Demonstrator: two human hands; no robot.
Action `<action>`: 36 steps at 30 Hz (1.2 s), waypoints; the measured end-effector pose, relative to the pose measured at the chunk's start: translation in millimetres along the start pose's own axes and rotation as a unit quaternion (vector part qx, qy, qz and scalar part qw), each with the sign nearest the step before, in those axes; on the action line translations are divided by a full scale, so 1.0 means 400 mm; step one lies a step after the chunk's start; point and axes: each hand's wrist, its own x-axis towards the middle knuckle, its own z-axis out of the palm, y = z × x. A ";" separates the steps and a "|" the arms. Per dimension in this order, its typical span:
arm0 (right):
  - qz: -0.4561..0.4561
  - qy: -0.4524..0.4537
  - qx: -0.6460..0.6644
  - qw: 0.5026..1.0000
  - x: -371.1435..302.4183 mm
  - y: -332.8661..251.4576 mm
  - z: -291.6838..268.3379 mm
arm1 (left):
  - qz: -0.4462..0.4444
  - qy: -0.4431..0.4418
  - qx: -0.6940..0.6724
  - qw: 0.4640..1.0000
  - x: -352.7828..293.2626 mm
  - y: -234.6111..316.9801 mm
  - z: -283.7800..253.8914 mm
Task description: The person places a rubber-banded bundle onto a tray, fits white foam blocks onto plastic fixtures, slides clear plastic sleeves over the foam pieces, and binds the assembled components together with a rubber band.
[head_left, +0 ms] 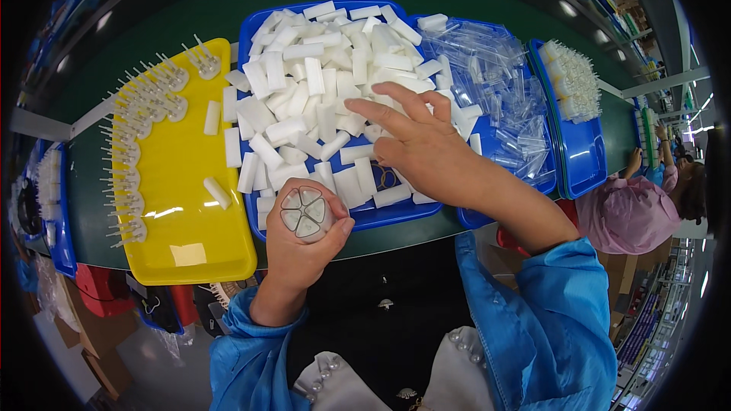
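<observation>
Endwise, a wedge-ended bundle (307, 214) aims its long axis cameraward, left hand (295, 257) clasping, right hand (426, 141) spread.

I see only the end faces of the bundle of wedge-shaped pieces (305, 213); my left hand (292, 256) hides their lengths. Whether the fingertips of my right hand (419, 135) touch the white blocks (304, 51), I can't tell, and its palm is out of my sight. The heap covers most of the middle blue tray (381, 219) and partly hides some brown loops (387, 176). To its right, the clear plastic parts (495, 80) overlap too thickly for me to separate. My lower edge cuts off the blue sleeves (563, 320). At far right, a co-worker's hands (634, 160) are too small to read.
</observation>
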 end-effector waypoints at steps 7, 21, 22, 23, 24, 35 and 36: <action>0.006 0.020 0.047 0.999 0.002 0.002 0.053 | -0.008 -0.011 -0.024 1.000 0.005 -0.002 0.000; -0.013 0.118 -0.011 0.993 0.000 -0.012 -0.041 | -0.064 -0.066 -0.241 0.966 0.017 0.018 0.014; -0.040 0.189 0.015 0.981 0.003 -0.010 -0.036 | -0.063 -0.067 -0.241 0.966 0.019 0.019 0.018; -0.040 0.190 0.014 0.981 -0.001 -0.012 -0.039 | -0.077 -0.063 -0.242 0.965 0.020 0.023 0.023; -0.037 0.187 0.054 0.980 -0.008 -0.017 -0.044 | -0.090 -0.058 -0.243 0.964 0.022 0.025 0.028; 0.008 0.190 0.215 0.958 -0.075 -0.066 -0.056 | -0.109 -0.209 -0.326 0.915 0.021 0.013 0.050; 0.012 0.195 0.206 0.959 -0.080 -0.065 -0.053 | -0.112 -0.228 -0.346 0.903 0.020 0.011 0.051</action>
